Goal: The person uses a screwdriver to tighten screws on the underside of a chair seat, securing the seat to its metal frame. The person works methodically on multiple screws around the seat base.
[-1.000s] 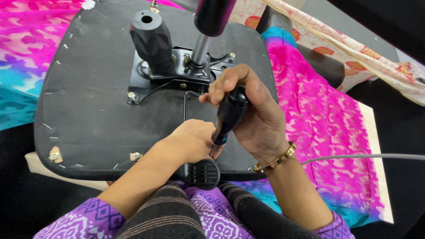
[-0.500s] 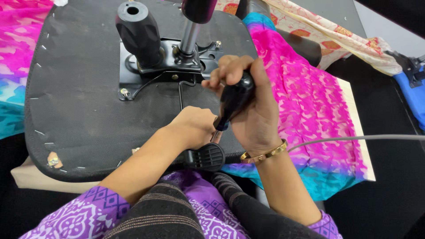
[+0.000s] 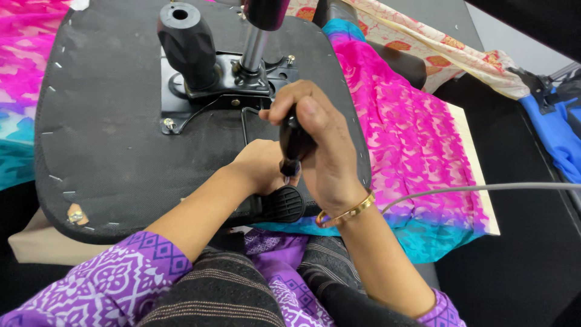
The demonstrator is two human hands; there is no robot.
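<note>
An upturned black office chair seat (image 3: 115,127) lies in front of me, its metal mechanism plate (image 3: 224,82) and gas-lift post (image 3: 257,42) pointing up. My right hand (image 3: 324,154) is wrapped around the black handle of a screwdriver (image 3: 295,145), held almost upright with its tip down near the seat's front edge. My left hand (image 3: 260,166) rests on the seat at the tip, fingers curled around the shaft; the tip itself is hidden. A black ribbed lever knob (image 3: 281,204) sticks out just below both hands.
A pink and turquoise patterned cloth (image 3: 411,139) covers the surface under the seat. A grey cable (image 3: 484,188) runs off to the right. A blue bag (image 3: 557,127) lies at the far right. A black cylinder handle (image 3: 184,42) stands on the mechanism.
The view has shifted so the seat sits lower and left. My right hand has turned the screwdriver more upright; my left hand stays at its tip.
</note>
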